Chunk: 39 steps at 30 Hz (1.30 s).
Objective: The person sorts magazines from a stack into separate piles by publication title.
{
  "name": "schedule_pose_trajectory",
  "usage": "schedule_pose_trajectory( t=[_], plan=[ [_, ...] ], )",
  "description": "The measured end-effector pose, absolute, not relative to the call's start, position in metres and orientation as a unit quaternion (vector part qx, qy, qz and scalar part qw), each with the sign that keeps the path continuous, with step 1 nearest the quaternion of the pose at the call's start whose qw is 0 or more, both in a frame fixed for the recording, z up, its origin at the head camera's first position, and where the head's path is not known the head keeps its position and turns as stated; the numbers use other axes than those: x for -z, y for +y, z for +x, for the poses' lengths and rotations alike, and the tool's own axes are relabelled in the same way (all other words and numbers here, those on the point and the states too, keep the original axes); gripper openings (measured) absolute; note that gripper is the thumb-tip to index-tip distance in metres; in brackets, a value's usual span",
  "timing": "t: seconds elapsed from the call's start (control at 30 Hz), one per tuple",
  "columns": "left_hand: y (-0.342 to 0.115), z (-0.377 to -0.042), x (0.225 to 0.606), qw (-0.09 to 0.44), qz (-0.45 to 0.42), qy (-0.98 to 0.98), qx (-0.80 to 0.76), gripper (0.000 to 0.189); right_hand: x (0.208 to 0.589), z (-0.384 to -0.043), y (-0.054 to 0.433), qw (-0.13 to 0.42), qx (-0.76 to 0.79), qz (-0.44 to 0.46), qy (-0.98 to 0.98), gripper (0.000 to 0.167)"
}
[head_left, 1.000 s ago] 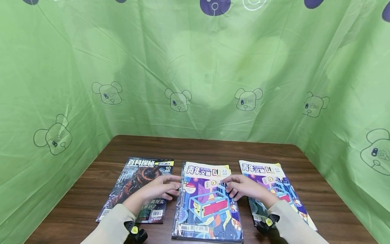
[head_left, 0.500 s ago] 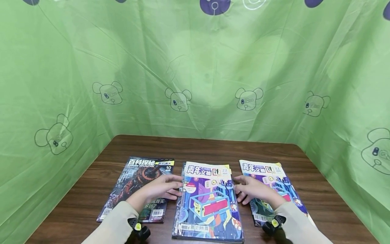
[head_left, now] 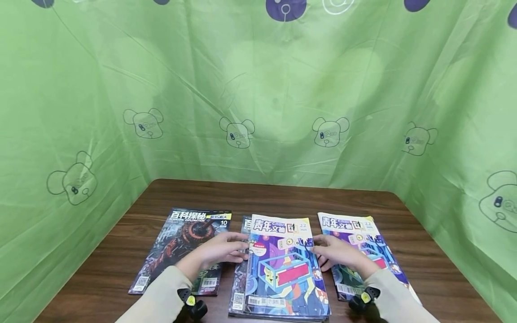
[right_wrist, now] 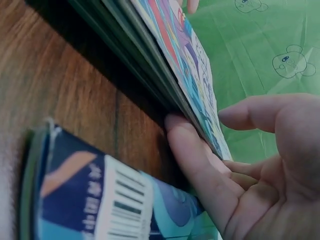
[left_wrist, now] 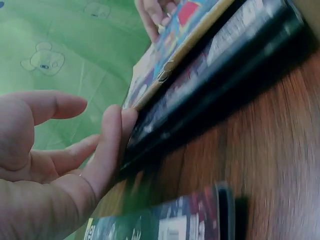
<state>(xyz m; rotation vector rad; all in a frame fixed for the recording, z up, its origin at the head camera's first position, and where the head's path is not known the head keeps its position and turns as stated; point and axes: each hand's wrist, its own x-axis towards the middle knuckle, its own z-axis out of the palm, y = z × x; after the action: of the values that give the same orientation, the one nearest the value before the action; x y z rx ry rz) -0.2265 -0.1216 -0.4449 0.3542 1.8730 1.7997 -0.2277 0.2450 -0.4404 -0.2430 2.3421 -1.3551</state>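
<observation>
A magazine with a purple and blue cover (head_left: 284,276) lies on top of a stack in the middle of the table. Below it, a dark magazine (head_left: 238,291) shows along the left side. My left hand (head_left: 220,250) has its extended fingertips against the top magazine's left edge, and in the left wrist view the fingers (left_wrist: 106,150) meet that edge. On the opposite side my right hand (head_left: 339,252) touches the right edge. In the right wrist view one finger (right_wrist: 187,150) lies along the stack's side, its thumb near the cover.
To the left lies a dark magazine (head_left: 181,237), partly under my left arm. Another purple magazine (head_left: 365,240) lies at the right, partly covered by my right arm. A green curtain (head_left: 278,89) printed with bear heads surrounds the brown wooden table (head_left: 262,197).
The top magazine has slid right, uncovering more of the dark one beneath. My left hand has moved right along with it. My right hand earlier shifted right, off the cover to its edge.
</observation>
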Motion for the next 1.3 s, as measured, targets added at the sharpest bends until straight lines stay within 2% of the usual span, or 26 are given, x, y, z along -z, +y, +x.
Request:
schedule_pose_trajectory(
  t=[0.57,0.87,1.1,1.3],
  plan=[
    [-0.107,-0.219,0.44,0.255,0.142,0.711,-0.639,0.068,0.441,-0.226,0.246,0.203,0.536,-0.114,0.812,0.066],
    [-0.103,-0.215,0.441,0.296,0.128,0.683,-0.656,0.086,0.439,-0.221,0.251,0.259,0.587,-0.138,0.754,0.072],
    [-0.103,-0.214,0.443,0.307,0.131,0.664,-0.67,0.09,0.438,-0.219,0.252,0.286,0.623,-0.153,0.711,0.078],
    [-0.101,-0.212,0.446,0.299,0.127,0.656,-0.681,0.091,0.44,-0.219,0.256,0.305,0.648,-0.163,0.679,0.09]
  ],
)
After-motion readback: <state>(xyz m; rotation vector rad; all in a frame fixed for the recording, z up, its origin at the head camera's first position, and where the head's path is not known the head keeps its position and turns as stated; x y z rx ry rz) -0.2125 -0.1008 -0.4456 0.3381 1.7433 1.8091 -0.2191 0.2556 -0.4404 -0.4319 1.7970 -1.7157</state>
